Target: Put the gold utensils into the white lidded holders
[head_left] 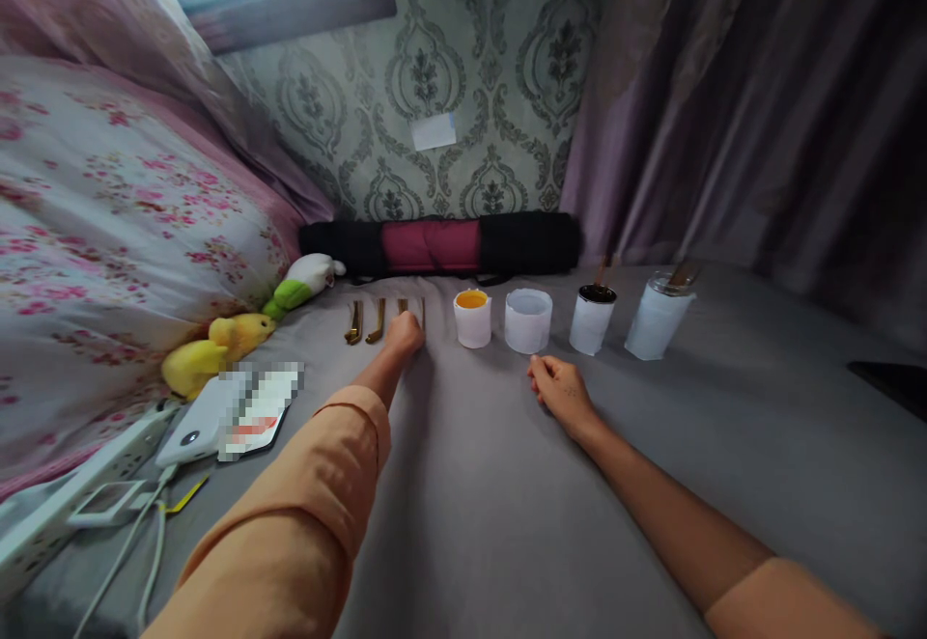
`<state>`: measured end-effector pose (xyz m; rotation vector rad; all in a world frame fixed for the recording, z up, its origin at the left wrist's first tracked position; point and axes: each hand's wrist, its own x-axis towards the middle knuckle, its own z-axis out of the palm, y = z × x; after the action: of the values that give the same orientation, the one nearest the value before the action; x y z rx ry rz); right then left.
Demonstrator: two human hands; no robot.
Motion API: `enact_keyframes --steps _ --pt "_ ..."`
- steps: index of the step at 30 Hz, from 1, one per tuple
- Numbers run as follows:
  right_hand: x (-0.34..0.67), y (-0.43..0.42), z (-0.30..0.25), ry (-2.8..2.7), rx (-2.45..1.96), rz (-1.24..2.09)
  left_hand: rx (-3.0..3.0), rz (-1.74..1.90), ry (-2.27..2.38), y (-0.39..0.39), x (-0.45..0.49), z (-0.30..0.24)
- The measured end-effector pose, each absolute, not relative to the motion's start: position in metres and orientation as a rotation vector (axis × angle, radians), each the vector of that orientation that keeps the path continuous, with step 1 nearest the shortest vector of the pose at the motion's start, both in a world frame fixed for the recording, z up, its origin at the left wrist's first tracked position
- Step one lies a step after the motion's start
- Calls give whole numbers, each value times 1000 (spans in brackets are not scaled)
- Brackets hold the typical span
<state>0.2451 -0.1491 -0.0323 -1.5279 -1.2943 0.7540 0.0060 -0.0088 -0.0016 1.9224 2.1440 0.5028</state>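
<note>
My left hand (406, 333) is closed, knuckles up, at the near ends of a row of narrow gold-coloured pieces on the grey sheet. Two of them, a left piece (353, 322) and a second piece (375, 320), lie apart from it; another piece (403, 306) shows just beyond my knuckles. What the fingers hold, if anything, is hidden. My right hand (561, 390) rests loosely curled on the sheet, with nothing visible in it. Just beyond it stands a white-wrapped cup (528, 325) of pale content, beside a white-wrapped cup (473, 325) of orange liquid.
Further right stand a wrapped cup (592, 325) of dark liquid and a tilted-looking wrapped glass (658, 322), each with a stick. A black-and-maroon roll (431, 245) lies along the wall. Leftward are plush toys (217, 345), a power strip (79, 494), a white device (207, 417) and cables.
</note>
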Motion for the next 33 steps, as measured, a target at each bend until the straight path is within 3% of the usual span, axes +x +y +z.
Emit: enact_keyframes --steps 14,33 --pt "245 -149 -33 -1303 -1536 737 1606 753 2038 -6 8 6" --pt "247 -147 -38 -1311 -1548 724 846 1117 1362 -25 28 -11"
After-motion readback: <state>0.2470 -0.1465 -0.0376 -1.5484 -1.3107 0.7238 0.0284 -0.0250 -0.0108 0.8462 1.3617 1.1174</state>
